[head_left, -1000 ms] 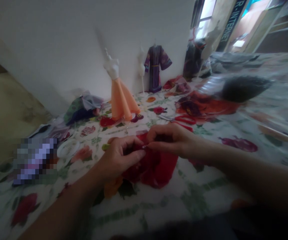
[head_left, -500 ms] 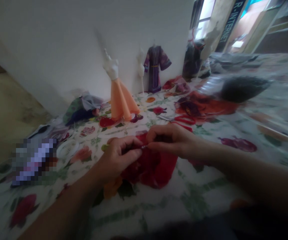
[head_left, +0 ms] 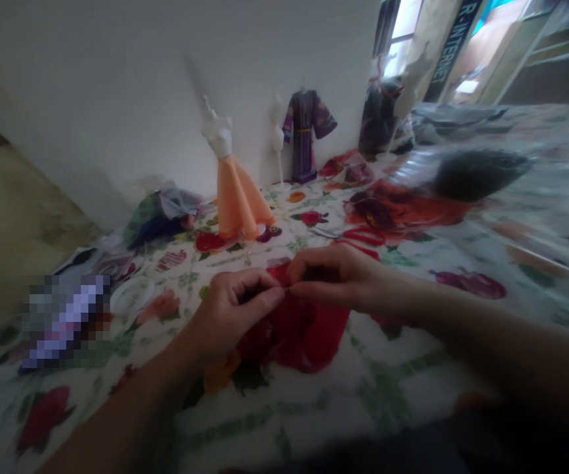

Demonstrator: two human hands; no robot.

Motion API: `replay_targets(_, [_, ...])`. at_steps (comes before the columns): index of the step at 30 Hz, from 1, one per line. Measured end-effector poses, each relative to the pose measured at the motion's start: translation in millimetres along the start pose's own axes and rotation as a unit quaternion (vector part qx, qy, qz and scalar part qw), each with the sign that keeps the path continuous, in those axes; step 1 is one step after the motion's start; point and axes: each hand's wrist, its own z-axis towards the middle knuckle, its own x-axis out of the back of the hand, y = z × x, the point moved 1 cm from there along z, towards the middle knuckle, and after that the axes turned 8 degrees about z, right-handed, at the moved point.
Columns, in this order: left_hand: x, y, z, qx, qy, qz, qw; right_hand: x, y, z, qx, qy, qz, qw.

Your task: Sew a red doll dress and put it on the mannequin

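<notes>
A piece of red fabric (head_left: 316,336) lies bunched on the flowered tablecloth (head_left: 314,411), under and between both hands. My left hand (head_left: 237,303) is closed on its upper left edge, thumb over the fingers. My right hand (head_left: 336,276) pinches thumb and forefinger together just beside the left thumb tip, over the fabric. What sits in that pinch is too small and blurred to name. Just beyond my right hand lie scissors (head_left: 363,236) with red handles.
A small white dress form (head_left: 218,135) wears a peach skirt (head_left: 239,197). Behind it stand a bare form (head_left: 276,128) and a purple robe (head_left: 304,135). Orange cloth (head_left: 412,207) and a clear plastic bag (head_left: 550,171) lie at right, cloth scraps (head_left: 166,204) at left.
My left thumb has slid slightly to the right, up to the right fingertips. The small shiny thing that showed between the two hands is now covered. The fabric has hardly moved.
</notes>
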Motion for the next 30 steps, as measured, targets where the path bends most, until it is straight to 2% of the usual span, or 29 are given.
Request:
replay_targets(5, [2.2, -1.4, -1.0, -0.004, 0.006, 0.000, 1.000, -0.9, -2.9, -1.1, -0.030, -0.017, 0.040, 0.999])
replay_targets(12, [5.0, -3.5, -1.3, -0.020, 0.020, 0.022, 0.999, 4.4, 1.2, -0.2, -0.032, 0.002, 0.065, 0.997])
replay_targets(18, [9.7, -5.4, -1.6, -0.027, 0.020, 0.044, 0.998, 8.0, 0.9, -0.9, -0.015, -0.004, 0.012, 1.000])
replay_targets(24, [12.6, -7.5, -1.2, -0.022, 0.003, 0.066, 0.998, 5.7, -1.9, -0.7, -0.019, -0.002, 0.005, 1.000])
replay_targets(30, [7.7, 0.8, -1.1, 0.013, -0.004, 0.068, 0.998, 3.4, -2.1, -1.3, -0.014, 0.004, -0.006, 1.000])
